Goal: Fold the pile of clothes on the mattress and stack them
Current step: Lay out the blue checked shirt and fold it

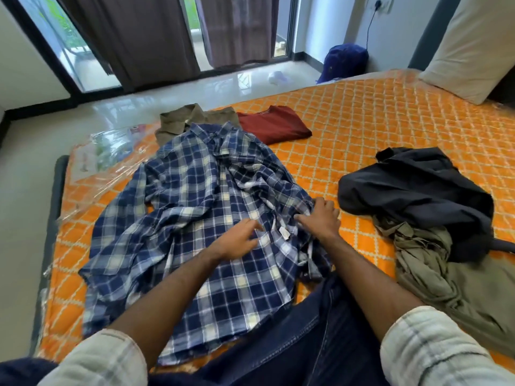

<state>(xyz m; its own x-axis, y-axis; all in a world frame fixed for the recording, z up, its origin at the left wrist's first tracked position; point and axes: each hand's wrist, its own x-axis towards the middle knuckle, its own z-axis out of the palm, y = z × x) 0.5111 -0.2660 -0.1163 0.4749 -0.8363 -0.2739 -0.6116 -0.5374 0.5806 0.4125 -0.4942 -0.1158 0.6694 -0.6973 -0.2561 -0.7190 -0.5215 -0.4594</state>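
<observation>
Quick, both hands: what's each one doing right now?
Left hand: open, fingers spread over the plaid shirt.
Right hand: gripping a bunch of the plaid shirt.

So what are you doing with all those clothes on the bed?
A person is spreading a blue plaid shirt out on the orange mattress to fold it. The right hand grips its bunched edge; the left hand hovers open over it. A red shirt and an olive one lie folded beyond; dark clothes wait unfolded at right.

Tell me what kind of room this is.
Most likely a bedroom: an orange quilted mattress still in plastic wrap, a pillow propped at its head, and brown curtains over a sliding glass door.
</observation>
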